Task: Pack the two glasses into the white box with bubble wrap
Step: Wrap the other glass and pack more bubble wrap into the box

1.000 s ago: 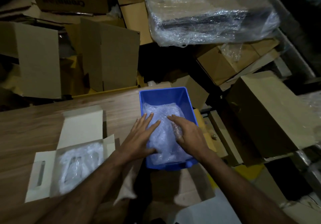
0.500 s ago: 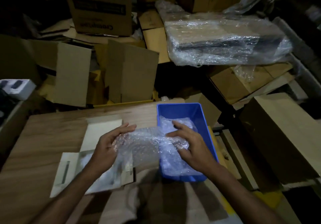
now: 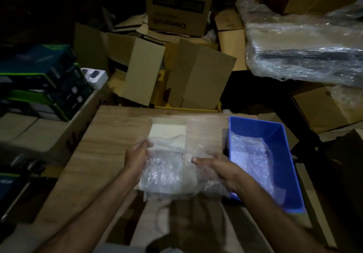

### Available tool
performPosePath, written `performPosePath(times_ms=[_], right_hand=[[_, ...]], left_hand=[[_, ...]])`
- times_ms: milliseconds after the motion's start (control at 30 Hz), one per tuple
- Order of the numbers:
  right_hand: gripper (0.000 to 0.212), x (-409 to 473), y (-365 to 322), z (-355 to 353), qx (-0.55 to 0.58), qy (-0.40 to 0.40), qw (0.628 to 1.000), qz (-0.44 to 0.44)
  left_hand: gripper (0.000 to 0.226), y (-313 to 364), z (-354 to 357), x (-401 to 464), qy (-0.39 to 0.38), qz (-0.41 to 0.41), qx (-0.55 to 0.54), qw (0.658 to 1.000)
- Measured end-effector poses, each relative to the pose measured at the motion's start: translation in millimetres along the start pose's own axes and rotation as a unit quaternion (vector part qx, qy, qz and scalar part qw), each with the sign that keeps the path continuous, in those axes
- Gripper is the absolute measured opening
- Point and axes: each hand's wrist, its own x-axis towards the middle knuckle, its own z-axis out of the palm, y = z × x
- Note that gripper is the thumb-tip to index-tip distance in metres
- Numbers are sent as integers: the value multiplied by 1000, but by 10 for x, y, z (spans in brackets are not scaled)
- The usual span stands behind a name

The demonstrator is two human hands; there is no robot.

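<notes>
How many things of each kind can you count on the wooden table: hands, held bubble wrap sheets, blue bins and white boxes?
Hands: 2, left hand and right hand
Clear bubble wrap sheet, held: 1
Blue plastic bin: 1
White cardboard box, mostly covered: 1
Total: 5

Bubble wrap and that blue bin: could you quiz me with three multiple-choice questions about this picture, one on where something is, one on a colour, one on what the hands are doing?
1. Where is the blue bin?
A. On the table's right side
B. On the table's left side
C. On the stacked cartons

2. What colour is the box flap beyond the held sheet?
A. Red
B. White
C. Green

3. How is the bubble wrap sheet held?
A. Left hand only
B. Lying loose, untouched
C. Between both hands

Answers:
1 A: the bin sits at the right edge of the table.
2 B: the flap shows pale white.
3 C: the left hand and right hand grip opposite edges.
</notes>
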Motion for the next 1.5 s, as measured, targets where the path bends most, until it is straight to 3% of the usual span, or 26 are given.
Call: performPosePath(times_ms=[67,200,367,467,533,633,700,733,800,900,967,1167,1233,1333,1400,1500], right_hand=[[89,-34,121,105,-11,75,993,-92],[78,-58,167,265,-110,67,968,-217],[52,-49,155,361,-254,50,942,-213],[75,1,185,411,-304,54,934,-179],[80,18,182,477,-367,62,911,-181],[48,97,175,543,-485,105,837,-231],[18,144,163,512,-525,99,805,-259],[29,165,147,469,-525,91,806,-258],[40,163,87,410,-475,78,847,-226],[38,55,21,428,-326,40,927,-183],[29,-3,38,489,-251,-3,947,-202],[10,43,247,614,-222,21,937,-268],[21,51,302,637,-226,17,942,-247],[19,46,332,592,-214,3,960,-179],[18,49,338,571,-208,-18,967,-145],[22,65,341,572,-230,20,956,-181]], left_hand=[[28,-87,-164,27,3,-14,24,1000],[41,-184,-503,47,-40,8,58,997],[57,-114,-898,-22,-182,37,17,982],[60,-34,-1132,4,-279,10,16,960],[66,20,-1218,-6,-315,36,88,944],[64,80,-1211,-17,-281,122,250,919],[35,94,-1201,29,-231,187,316,901],[22,94,-1217,66,-205,218,354,886],[17,110,-1270,130,-188,263,394,860],[7,167,-1331,129,-308,222,235,895],[10,170,-1347,125,-352,180,139,908],[9,35,-1426,196,-352,165,156,908],[26,5,-1428,203,-362,148,154,907],[15,-45,-1507,254,-383,98,112,912],[37,-63,-1545,296,-396,62,78,913],[30,-79,-1517,316,-356,77,84,927]])
